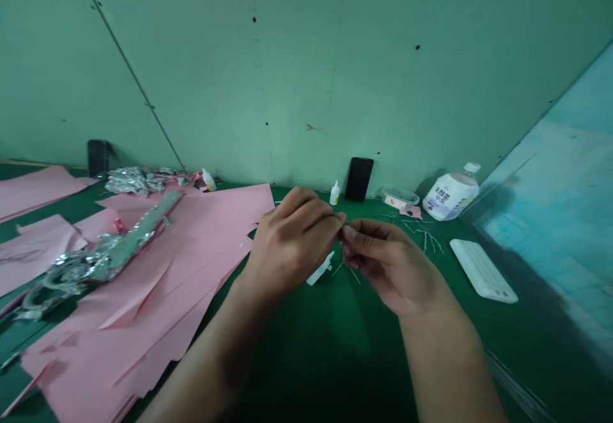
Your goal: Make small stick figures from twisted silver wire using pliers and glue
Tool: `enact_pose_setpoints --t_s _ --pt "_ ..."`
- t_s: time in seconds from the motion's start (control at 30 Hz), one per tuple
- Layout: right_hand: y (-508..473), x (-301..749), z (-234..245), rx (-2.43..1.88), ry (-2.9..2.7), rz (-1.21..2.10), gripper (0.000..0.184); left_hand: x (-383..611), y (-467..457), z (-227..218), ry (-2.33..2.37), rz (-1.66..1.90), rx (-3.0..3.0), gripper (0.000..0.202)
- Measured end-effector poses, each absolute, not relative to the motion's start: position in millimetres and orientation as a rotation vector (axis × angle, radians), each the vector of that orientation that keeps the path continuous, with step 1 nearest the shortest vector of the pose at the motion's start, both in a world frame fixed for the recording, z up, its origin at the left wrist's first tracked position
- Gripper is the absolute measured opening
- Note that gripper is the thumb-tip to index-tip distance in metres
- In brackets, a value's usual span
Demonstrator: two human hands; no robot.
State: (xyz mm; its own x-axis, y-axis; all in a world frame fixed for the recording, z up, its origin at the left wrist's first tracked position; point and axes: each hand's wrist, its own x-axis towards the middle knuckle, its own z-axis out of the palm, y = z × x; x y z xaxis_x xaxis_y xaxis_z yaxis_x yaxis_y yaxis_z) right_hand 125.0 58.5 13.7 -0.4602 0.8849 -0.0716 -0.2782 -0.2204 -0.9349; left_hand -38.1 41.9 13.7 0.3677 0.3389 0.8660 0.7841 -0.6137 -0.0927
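Note:
Above the green table, my left hand point(294, 238) and my right hand point(390, 253) meet at their fingertips. Both are closed in a pinch. Thin wire strands point(355, 274) show beneath my right fingers and seem to come from that pinch. Whatever sits between the left fingertips is covered by the fingers. A small white glue bottle point(320, 269) lies on its side just below the hands. Another small glue bottle point(334, 193) stands upright behind them, beside a dark phone point(359, 179) leaning on the wall.
Pink sheets point(191, 250) spread over the left side, with a foil-wrapped strip point(143, 231) on top. At right are twisted wires point(426, 234), a plastic tub point(400, 199), a labelled bottle point(451, 194) and a white power bank point(483, 271). A green wall point(297, 78) closes the back.

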Motion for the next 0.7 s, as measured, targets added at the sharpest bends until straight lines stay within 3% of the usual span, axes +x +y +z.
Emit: enact_pose_setpoints --t_s 0.3,0.57,0.7 --pt "55 115 10 -0.625 -1.237 1.702 0.016 -34 39 15 -1.199 -1.583 -2.188 0.018" --pt "53 110 4 -0.618 -1.331 1.466 0.015 -30 41 15 -1.766 -2.032 -2.291 0.013" --pt "53 112 7 -0.719 -1.245 1.433 0.014 -29 45 10 -1.650 -1.877 -2.305 0.009"
